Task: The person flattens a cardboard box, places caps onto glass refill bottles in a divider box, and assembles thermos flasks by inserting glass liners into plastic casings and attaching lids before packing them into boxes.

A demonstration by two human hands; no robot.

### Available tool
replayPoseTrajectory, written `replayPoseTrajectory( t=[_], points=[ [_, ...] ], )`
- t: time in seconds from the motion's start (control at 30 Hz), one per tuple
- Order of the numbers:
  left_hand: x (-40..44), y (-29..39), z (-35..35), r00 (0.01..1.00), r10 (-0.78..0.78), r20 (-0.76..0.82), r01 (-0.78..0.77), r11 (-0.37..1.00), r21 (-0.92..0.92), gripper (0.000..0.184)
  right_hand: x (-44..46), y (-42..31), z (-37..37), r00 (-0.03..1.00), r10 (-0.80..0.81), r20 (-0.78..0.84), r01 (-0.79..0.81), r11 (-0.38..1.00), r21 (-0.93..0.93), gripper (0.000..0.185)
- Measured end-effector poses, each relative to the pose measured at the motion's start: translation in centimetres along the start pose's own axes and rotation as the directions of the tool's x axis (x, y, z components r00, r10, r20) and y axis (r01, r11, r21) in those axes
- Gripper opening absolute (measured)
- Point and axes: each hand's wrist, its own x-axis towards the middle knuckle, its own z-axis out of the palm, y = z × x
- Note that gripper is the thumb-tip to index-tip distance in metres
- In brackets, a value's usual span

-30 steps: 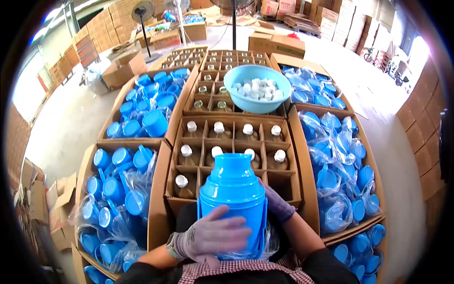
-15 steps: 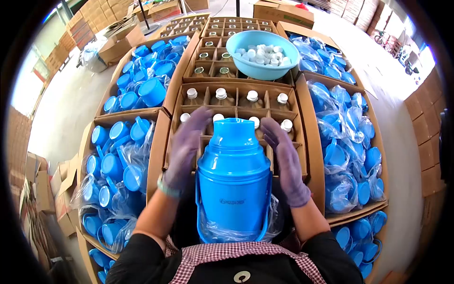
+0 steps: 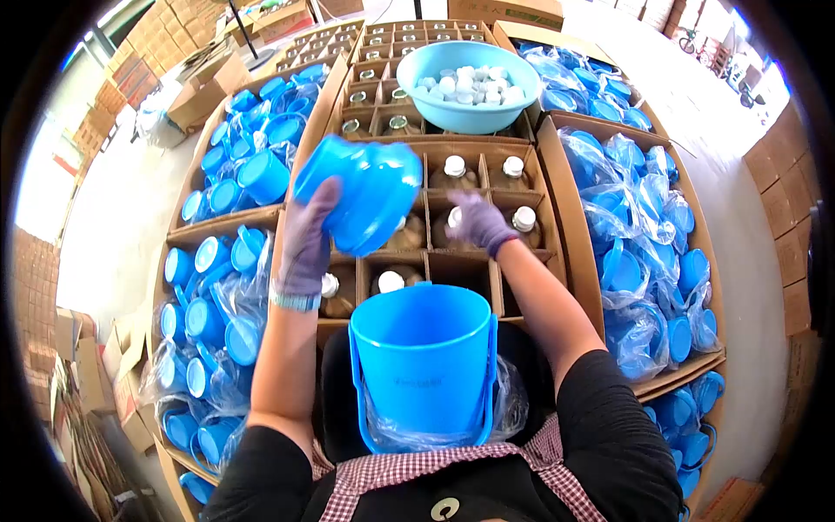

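Observation:
My left hand (image 3: 311,230), in a purple glove, grips the blue plastic thermos top (image 3: 361,191), raised and tilted over the carton's left side. Below stands the blue thermos body (image 3: 422,374), its mouth uncovered, with a handle hanging round it and clear plastic wrap about its base. My right hand (image 3: 481,224), gloved too, reaches over the divided carton (image 3: 557,287). Its fingers are apart around the white cap of a bottle liner (image 3: 454,217); whether they touch it I cannot tell. More white-capped liners (image 3: 454,170) stand in nearby compartments.
A light blue basin (image 3: 417,100) of loose white caps (image 3: 470,85) rests on the farther carton of liners. Cartons of blue plastic parts in clear wrap flank me, on the left (image 3: 209,317) and right (image 3: 631,261). A thin black stand (image 3: 243,35) rises at the back left.
The thermos top has come off the body and is now up left in my left hand. My right hand has moved from beside the thermos forward over the carton's liners.

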Motion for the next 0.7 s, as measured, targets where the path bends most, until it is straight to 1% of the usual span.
replayPoseTrajectory(
  t=[0.03,0.1,0.13,0.17,0.2,0.23,0.27,0.3,0.33,0.37,0.4,0.43,0.47,0.53,0.57,0.6,0.63,0.67,0.7],
  points=[
    [-0.8,-1.2,-1.3,0.996,-0.059,-0.066,0.045,0.979,-0.2,0.067,-0.7,-0.2,0.9,0.986,0.135,0.097,-0.126,0.987,-0.096,0.078],
    [-3.0,-2.3,-3.1,0.993,-0.106,-0.06,0.085,0.958,-0.272,0.071,-0.2,1.0,2.4,0.995,0.102,0.012,-0.101,0.993,-0.054,0.075],
    [-4.1,-2.6,-3.8,0.991,-0.125,-0.054,0.104,0.949,-0.297,0.074,0.1,1.7,2.2,0.998,0.063,0.013,-0.062,0.996,-0.06,0.074],
    [-5.0,-2.4,-4.0,0.988,-0.155,-0.023,0.138,0.926,-0.352,0.078,0.1,1.7,1.0,1.0,0.026,0.016,-0.025,0.998,-0.065,0.074],
    [-5.5,-1.8,-4.6,0.987,-0.159,0.001,0.15,0.925,-0.349,0.082,0.1,1.0,-0.8,1.0,-0.009,0.019,0.011,0.997,-0.071,0.074],
    [-5.8,-1.4,-5.2,0.987,-0.16,0.025,0.159,0.924,-0.347,0.085,0.1,-0.6,-4.0,0.999,0.018,0.034,-0.017,1.0,-0.011,0.07],
    [-6.0,-1.5,-5.7,0.987,-0.161,-0.012,0.142,0.901,-0.411,0.09,0.0,-1.9,-7.1,0.995,-0.065,-0.079,0.064,0.998,-0.02,0.07],
    [-5.9,-0.9,-6.5,0.976,-0.194,0.102,0.219,0.841,-0.494,0.097,-1.3,-4.2,-11.7,0.95,-0.194,-0.243,0.214,0.975,0.06,0.075],
    [-4.9,-0.9,-6.5,0.962,-0.125,0.241,0.244,0.789,-0.564,0.097,-1.4,-5.7,-15.7,0.945,-0.196,-0.261,0.225,0.97,0.086,0.088],
    [-3.8,-0.7,-6.4,0.929,-0.04,0.368,0.279,0.73,-0.624,0.097,-1.5,-7.1,-18.9,0.825,-0.337,-0.453,0.39,0.92,0.026,0.096],
    [-3.0,-0.4,-6.0,0.918,0.011,0.396,0.267,0.72,-0.641,0.098,-2.8,-9.6,-23.3,0.881,-0.273,-0.386,0.365,0.912,0.19,0.099],
    [-2.3,0.0,-5.0,0.904,0.065,0.423,0.257,0.709,-0.657,0.098,-2.8,-10.4,-26.5,0.854,-0.298,-0.427,0.391,0.908,0.149,0.096],
    [-1.9,0.5,-3.9,0.885,0.121,0.45,0.247,0.698,-0.672,0.098,-1.9,-11.0,-28.7,0.696,-0.39,-0.603,0.561,0.82,0.117,0.088],
    [-1.9,2.2,-1.0,0.88,0.149,0.451,0.155,0.808,-0.569,0.093,-2.1,-14.8,-34.3,0.69,-0.415,-0.593,0.697,0.604,0.387,0.072],
    [-2.1,3.1,-0.2,0.877,0.153,0.456,0.117,0.851,-0.512,0.092,-1.8,-15.9,-35.1,0.692,-0.386,-0.61,0.719,0.438,0.539,0.068],
    [-2.5,3.9,0.2,0.873,0.151,0.463,0.087,0.887,-0.453,0.091,-1.5,-16.9,-35.9,0.694,-0.356,-0.625,0.715,0.244,0.655,0.065],
    [-3.4,4.7,0.2,0.871,0.141,0.47,0.056,0.923,-0.381,0.09,0.9,-15.8,-36.5,0.636,-0.376,-0.674,0.749,0.09,0.657,0.064],
    [-4.3,5.3,0.1,0.87,0.128,0.477,0.029,0.951,-0.308,0.089,1.9,-15.7,-36.8,0.63,-0.433,-0.644,0.715,0.002,0.699,0.051],
    [-5.3,5.9,0.0,0.868,0.114,0.482,0.003,0.972,-0.235,0.088,3.0,-15.4,-36.6,0.64,-0.477,-0.601,0.685,0.0,0.729,0.041]
  ],
)
